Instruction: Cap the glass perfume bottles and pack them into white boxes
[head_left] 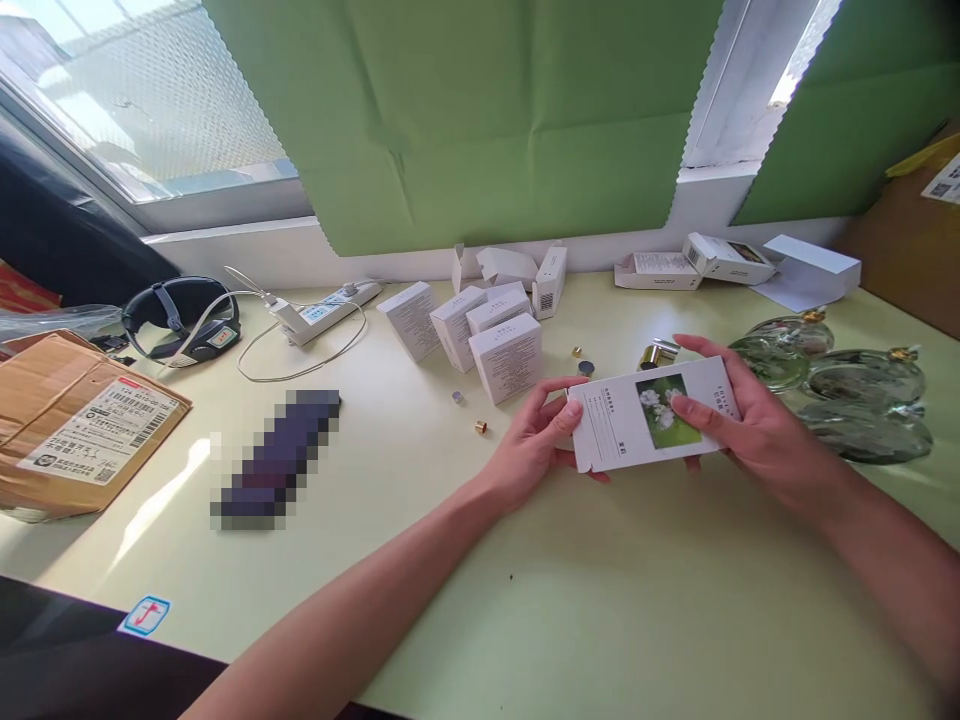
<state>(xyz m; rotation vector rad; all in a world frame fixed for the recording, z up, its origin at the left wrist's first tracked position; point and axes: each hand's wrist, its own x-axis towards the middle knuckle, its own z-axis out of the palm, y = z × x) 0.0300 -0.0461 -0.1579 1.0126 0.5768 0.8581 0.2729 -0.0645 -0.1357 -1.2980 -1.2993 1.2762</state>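
Observation:
Both hands hold one white carton (pixel 611 425) above the table, its printed face with a green flower picture turned up. My left hand (pixel 536 435) grips the left end, thumb on top and fingers at the edge and beneath. My right hand (pixel 750 420) holds the right end, its thumb resting by the picture. Just behind the carton lie a shiny gold cap (pixel 658 352) and a dark round cap (pixel 586 369). Several glass bottles (pixel 866 380) with gold necks lie to the right of my right hand.
Several white cartons (pixel 506 360) stand behind my left hand. More cartons (pixel 660 270) lie near the wall. Small gold rings (pixel 481 427) are scattered on the table. At left are a blurred-out dark object (pixel 281 460), a power strip (pixel 330 312), a headset (pixel 184 320) and a brown parcel (pixel 82 420).

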